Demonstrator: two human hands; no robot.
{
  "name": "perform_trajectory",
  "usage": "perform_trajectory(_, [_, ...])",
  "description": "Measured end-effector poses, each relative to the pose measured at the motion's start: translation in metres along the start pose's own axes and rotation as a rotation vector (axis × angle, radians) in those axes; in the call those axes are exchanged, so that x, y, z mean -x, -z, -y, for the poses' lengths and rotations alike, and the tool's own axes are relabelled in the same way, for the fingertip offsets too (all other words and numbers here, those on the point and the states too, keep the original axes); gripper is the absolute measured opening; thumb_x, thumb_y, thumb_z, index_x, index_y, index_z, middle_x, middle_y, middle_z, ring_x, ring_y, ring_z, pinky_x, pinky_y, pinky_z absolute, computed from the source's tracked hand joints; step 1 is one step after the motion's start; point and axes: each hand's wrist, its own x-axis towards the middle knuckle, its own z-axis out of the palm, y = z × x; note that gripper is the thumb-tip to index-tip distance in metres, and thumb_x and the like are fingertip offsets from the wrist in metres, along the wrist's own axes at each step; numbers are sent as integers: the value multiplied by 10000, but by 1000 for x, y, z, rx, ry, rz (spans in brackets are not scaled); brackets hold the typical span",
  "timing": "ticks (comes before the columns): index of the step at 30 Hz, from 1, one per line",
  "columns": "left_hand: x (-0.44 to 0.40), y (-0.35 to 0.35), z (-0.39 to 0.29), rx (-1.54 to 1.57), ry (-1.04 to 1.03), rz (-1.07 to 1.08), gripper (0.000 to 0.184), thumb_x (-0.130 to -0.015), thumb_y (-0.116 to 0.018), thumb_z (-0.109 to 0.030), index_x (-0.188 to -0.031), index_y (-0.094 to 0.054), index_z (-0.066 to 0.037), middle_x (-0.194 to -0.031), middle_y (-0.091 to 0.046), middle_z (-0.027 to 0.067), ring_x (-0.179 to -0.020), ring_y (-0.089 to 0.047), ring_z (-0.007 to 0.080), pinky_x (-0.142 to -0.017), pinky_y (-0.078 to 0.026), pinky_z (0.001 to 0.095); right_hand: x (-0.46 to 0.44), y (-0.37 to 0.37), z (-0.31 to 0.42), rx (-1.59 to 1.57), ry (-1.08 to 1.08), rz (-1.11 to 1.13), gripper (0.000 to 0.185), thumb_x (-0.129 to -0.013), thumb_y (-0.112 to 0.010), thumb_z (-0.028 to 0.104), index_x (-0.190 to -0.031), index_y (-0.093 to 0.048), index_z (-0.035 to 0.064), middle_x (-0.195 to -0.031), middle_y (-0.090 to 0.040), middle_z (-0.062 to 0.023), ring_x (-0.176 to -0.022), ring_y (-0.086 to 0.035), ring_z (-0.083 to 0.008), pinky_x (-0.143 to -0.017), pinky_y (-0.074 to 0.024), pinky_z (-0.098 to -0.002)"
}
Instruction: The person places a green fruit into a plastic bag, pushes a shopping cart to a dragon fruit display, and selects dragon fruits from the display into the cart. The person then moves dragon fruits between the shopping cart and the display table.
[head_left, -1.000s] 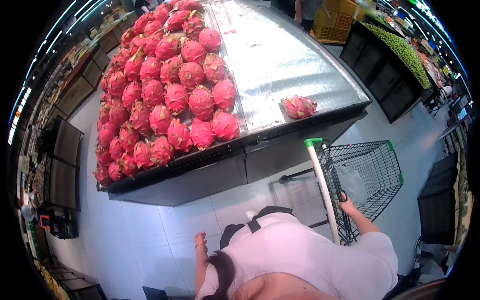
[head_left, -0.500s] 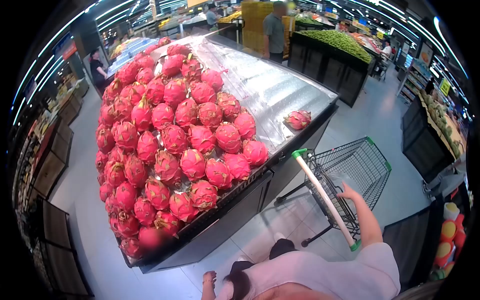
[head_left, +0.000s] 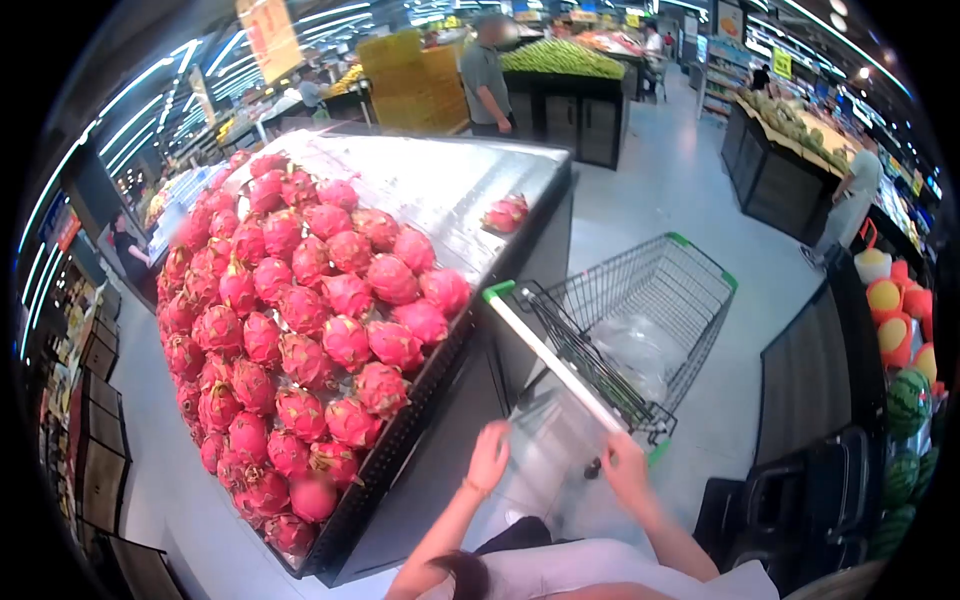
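A thin clear plastic bag (head_left: 556, 430) is stretched between my two hands, in front of the cart handle. My left hand (head_left: 489, 456) pinches its left side, close to the display's edge. My right hand (head_left: 626, 468) grips the other side, just below the end of the white cart handle (head_left: 560, 365). Beyond the hands stands a wire shopping cart (head_left: 690, 335) with green corners, and crumpled clear plastic (head_left: 640, 350) lies inside it. To the left, many red dragon fruits (head_left: 303, 310) are piled on a slanted display.
A single dragon fruit (head_left: 505, 213) lies on the display's silver surface (head_left: 420, 185). Dark stands with watermelons (head_left: 908, 403) line the right side. A person in grey (head_left: 486, 80) stands behind the display, and another in light clothes (head_left: 856, 195) is at the right.
My left hand has risen from low beside my body, and my right has drawn back from over the cart. The clear bag now spans both hands. My view has turned right.
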Motion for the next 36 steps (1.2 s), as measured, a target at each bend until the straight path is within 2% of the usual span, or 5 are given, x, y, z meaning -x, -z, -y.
perform_trajectory(3, [-80,-6,-53,-360,-321,-115,410,-839,-497,-148,-1246,-467,-110,-1335,-375,121,-1263,-296,321,-1033,-258,437,-8,17,14,283,107,-193,605,-737,-669,226,-1281,-425,122,-1263,-414,-153,-1179,-369,-365,-984,-317,-441])
perform_trajectory(8, [-77,-48,-27,-687,81,265,610,-863,-482,-290,-1417,-233,-241,-1491,-165,32,-1342,-230,276,-1062,-145,566,23,-42,-10,226,-150,4,449,-785,-629,276,-1169,-449,130,-809,-629,-136,-695,-622,-350,-645,-491,-463])
perform_trajectory(13, [-39,-38,-37,-993,-191,159,600,-751,-523,-81,-1324,-394,-204,-1432,-286,54,-1349,-186,333,-1080,-125,543,71,-30,5,204,-140,-47,263,-803,-587,256,-1019,-507,130,-741,-627,-136,-665,-618,-343,-589,-477,-464])
perform_trajectory(27, [76,-16,-51,-543,-629,131,116,-797,-511,-187,-847,-532,-84,-864,-586,66,-893,-511,268,-983,-293,447,227,-17,55,362,-296,-34,431,-867,-423,496,-854,-637,122,-702,-634,-138,-705,-618,-338,-637,-473,-447])
perform_trajectory(36, [166,18,-56,-278,-351,246,109,-747,-560,-196,-785,-584,-97,-744,-591,64,-814,-525,253,-847,-371,403,307,-27,84,187,-611,-12,378,-838,-456,408,-835,-673,98,-744,-649,-148,-749,-637,-300,-670,-481,-399])
